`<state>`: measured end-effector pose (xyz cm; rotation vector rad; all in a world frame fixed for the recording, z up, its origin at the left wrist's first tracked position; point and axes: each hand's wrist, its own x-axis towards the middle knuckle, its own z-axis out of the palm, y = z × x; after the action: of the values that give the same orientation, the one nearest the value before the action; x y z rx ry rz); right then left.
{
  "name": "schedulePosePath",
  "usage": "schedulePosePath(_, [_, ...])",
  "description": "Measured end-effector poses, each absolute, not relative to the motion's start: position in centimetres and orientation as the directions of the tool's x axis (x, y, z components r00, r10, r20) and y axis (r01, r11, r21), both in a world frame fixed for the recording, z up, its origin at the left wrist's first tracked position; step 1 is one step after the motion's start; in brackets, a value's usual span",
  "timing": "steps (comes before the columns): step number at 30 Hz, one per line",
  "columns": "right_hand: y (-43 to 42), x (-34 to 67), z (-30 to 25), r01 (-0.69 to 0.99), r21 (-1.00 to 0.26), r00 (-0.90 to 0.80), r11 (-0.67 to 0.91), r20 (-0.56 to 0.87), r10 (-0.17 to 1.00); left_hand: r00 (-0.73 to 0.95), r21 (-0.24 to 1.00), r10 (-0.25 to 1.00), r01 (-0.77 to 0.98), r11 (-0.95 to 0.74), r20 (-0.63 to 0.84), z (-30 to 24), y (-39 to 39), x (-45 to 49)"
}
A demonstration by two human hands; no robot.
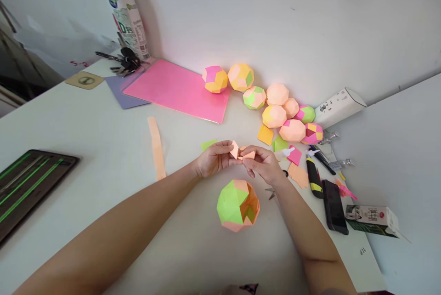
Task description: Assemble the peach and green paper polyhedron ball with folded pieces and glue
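Observation:
Over the middle of the table, my left hand (216,158) pinches one end of a folded peach paper piece (234,149). The fingers of my right hand (261,162) are closed on the other flap of the peach paper, close beside the left fingertips. Just below both hands sits a green-and-peach faceted paper ball (232,205) with an opening on its right side, showing its hollow inside. Scissors (271,193) lie partly hidden under my right forearm. A green paper square (208,144) shows behind my left hand.
Several finished paper balls (274,116) cluster along the wall. Pink paper sheets (175,90) and a peach strip (157,148) lie left. At right are a utility knife (313,176), a phone (335,206) and a drink carton (370,214). A tablet (31,189) and a bottle (128,19) stand left.

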<state>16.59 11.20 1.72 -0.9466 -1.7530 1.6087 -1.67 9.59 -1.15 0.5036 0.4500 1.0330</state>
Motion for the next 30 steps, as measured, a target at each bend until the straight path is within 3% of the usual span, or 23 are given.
schedulePosePath(6, [11.1, 16.4, 1.5, 0.112, -0.994, -0.566, 0.011, -0.054, 0.822, 0.455, 0.574, 0.881, -0.69, 0.44, -0.128, -0.9, 9.6, -1.8])
schedulePosePath(12, [11.1, 17.2, 2.6, 0.229, -0.961, -0.506, 0.157, 0.021, 0.862, 0.348, 0.538, 0.925, -0.756, 0.374, -0.154, -1.6, 10.0, -1.9])
schedulePosePath(16, [11.5, 18.3, 3.1, 0.402, -0.87, -0.487, 0.285, 0.06, 0.871, 0.23, 0.503, 0.952, -0.81, 0.302, -0.202, -2.1, 10.4, -2.0])
schedulePosePath(20, [11.8, 18.3, 2.4, 0.515, -0.748, -0.534, 0.419, 0.103, 0.839, 0.235, 0.48, 0.941, -0.814, 0.327, -0.242, -2.1, 10.5, -2.0])
schedulePosePath(30, [12.1, 18.4, 0.4, 0.548, -0.497, -0.681, 0.672, 0.201, 0.704, 0.259, 0.479, 0.939, -0.81, 0.338, -0.225, -2.0, 10.5, -2.1])
